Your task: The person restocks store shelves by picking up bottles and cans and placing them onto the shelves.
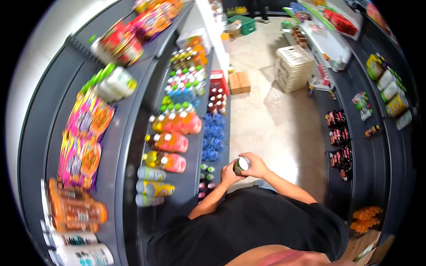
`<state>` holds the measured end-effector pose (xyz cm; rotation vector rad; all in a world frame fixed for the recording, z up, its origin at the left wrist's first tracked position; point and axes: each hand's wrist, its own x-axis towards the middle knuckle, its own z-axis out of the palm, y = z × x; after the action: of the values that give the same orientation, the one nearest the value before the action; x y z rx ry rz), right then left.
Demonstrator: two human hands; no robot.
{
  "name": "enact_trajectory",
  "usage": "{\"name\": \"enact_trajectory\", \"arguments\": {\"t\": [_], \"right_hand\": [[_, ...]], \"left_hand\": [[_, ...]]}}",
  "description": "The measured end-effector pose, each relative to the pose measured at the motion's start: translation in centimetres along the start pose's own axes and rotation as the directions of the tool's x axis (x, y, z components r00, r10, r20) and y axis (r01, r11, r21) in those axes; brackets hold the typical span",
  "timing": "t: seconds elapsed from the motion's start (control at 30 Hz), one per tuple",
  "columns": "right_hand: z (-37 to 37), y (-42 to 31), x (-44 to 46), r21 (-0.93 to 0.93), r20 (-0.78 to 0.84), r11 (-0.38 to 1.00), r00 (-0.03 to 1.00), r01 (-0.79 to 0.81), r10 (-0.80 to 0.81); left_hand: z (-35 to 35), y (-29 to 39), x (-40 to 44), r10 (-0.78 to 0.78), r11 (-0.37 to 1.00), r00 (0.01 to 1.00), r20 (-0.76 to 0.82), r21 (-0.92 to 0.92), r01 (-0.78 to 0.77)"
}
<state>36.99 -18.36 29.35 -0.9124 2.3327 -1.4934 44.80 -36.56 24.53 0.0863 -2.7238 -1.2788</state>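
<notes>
In front of my dark shirt I hold a small dark-green container (238,167) with a pale round top, either a jar or a can. My left hand (228,174) wraps round its lower left side. The fingers of my right hand (256,165) close on it from the right, near the pale top. Its label is too small and blurred to read. Nearest to my left hand, on the low shelf, stand dark bottles with green and pink caps (207,177).
Left shelves hold pink drink bottles (173,142), blue-wrapped bottles (214,137), purple snack packs (80,159) and orange bottles (80,210). Right shelves carry dark red packs (339,137). Along the aisle floor stand stacked cream baskets (293,71), a cardboard box (240,83) and a green crate (248,25).
</notes>
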Motion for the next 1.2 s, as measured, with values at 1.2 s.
{"name": "enact_trajectory", "arguments": {"t": [1.2], "right_hand": [[-39.7, 19.2, -20.7, 0.298, -0.923, 0.813, 0.066, -0.501, 0.379]], "left_hand": [[43.7, 43.6, 31.9, 0.744, 0.652, 0.017, 0.668, -0.719, -0.243]]}}
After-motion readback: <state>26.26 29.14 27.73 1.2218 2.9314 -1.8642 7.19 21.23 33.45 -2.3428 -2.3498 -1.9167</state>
